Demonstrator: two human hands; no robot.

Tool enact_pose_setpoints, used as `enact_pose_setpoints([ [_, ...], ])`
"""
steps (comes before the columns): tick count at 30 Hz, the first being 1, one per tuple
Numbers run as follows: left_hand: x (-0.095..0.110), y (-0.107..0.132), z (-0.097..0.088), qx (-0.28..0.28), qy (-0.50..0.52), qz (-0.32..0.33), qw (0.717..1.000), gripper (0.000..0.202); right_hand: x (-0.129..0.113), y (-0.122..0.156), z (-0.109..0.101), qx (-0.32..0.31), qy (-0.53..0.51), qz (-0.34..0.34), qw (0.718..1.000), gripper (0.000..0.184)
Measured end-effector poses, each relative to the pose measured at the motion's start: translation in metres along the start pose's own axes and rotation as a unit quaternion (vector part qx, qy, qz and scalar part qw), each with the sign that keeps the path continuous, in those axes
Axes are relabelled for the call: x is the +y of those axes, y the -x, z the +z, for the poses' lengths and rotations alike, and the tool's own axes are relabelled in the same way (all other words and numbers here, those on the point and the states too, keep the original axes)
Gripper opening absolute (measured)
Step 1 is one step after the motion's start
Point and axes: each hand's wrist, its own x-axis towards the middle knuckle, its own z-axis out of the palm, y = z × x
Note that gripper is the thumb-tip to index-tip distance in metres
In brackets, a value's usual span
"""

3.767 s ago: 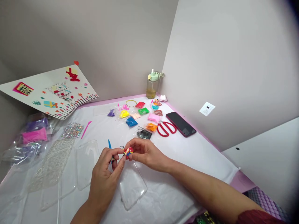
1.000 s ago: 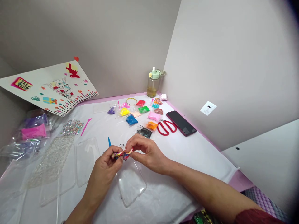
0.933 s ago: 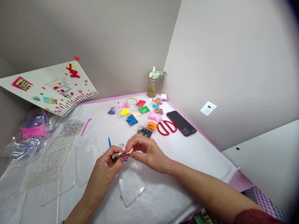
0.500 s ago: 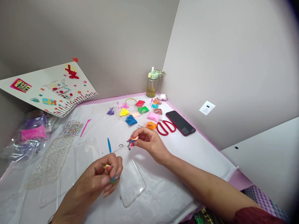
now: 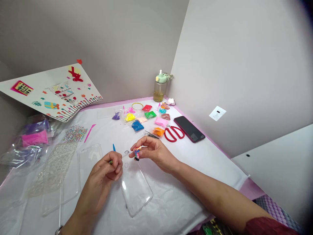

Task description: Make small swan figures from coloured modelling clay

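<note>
My right hand pinches a small multicoloured clay piece between thumb and fingers, just above the table. My left hand is curled closed a little to the left, with only a sliver of another clay piece showing between its fingers. A clear phone case lies on the white sheet directly below both hands. A blue modelling tool and a small black ring lie just beyond my left hand.
Several small clay packets sit at the back, with red scissors, a dark phone and a bottle. More clear cases, a rhinestone sheet, bags and a decorated card lie left.
The clay rope held between both hands came apart into two pieces. My left hand dropped away with one piece, then rose back towards my right hand, which kept the other.
</note>
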Motion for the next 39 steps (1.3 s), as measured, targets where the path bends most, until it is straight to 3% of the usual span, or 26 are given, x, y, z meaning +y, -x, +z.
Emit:
enact_pose_setpoints([
  [3,-0.006,0.003,0.008,0.019,-0.111,0.018,0.993,0.019,0.003,-0.001,0.0,0.015,0.01,0.0,1.0,0.022],
  [8,-0.011,0.007,0.024,0.126,-0.248,0.09,0.956,0.031,0.007,0.001,0.004,0.036,0.063,-0.031,0.997,0.018],
  [12,-0.013,0.006,0.023,0.135,-0.315,0.079,0.936,0.021,0.009,0.002,0.008,0.018,0.068,-0.027,0.997,0.021],
  [17,-0.015,0.006,0.022,0.145,-0.325,0.075,0.932,0.014,0.009,0.004,0.011,-0.016,0.057,-0.005,0.998,0.03],
  [19,-0.014,0.004,0.021,0.153,-0.323,0.073,0.931,0.012,0.005,0.006,0.01,-0.036,0.049,0.013,0.998,0.03],
  [21,-0.01,0.001,0.018,0.183,-0.312,0.079,0.929,0.012,0.0,0.008,0.008,-0.097,0.009,0.049,0.994,0.03],
  [24,-0.001,-0.004,0.006,0.218,-0.208,0.085,0.95,0.011,-0.006,0.009,0.004,-0.176,-0.023,0.086,0.98,0.028],
  [27,0.006,-0.007,-0.001,0.17,-0.03,0.06,0.983,0.011,-0.001,0.007,0.002,-0.131,0.099,0.051,0.985,0.019],
  [29,0.008,-0.006,-0.002,0.129,0.049,0.036,0.99,0.01,0.006,0.004,0.001,-0.089,0.242,-0.001,0.966,0.011],
  [32,0.007,-0.003,0.004,0.074,0.119,-0.001,0.99,0.014,0.013,0.003,0.001,-0.062,0.406,-0.084,0.908,0.01],
  [34,0.005,0.0,0.009,0.049,0.147,-0.024,0.988,0.012,0.013,0.005,0.004,-0.025,0.442,-0.139,0.886,0.011],
  [36,0.004,0.002,0.014,0.034,0.166,-0.048,0.984,0.025,0.008,0.008,0.009,0.014,0.467,-0.202,0.861,0.017],
  [39,0.003,0.007,0.022,-0.02,0.183,-0.081,0.98,0.047,0.002,0.013,0.02,-0.032,0.547,-0.298,0.782,0.031],
])
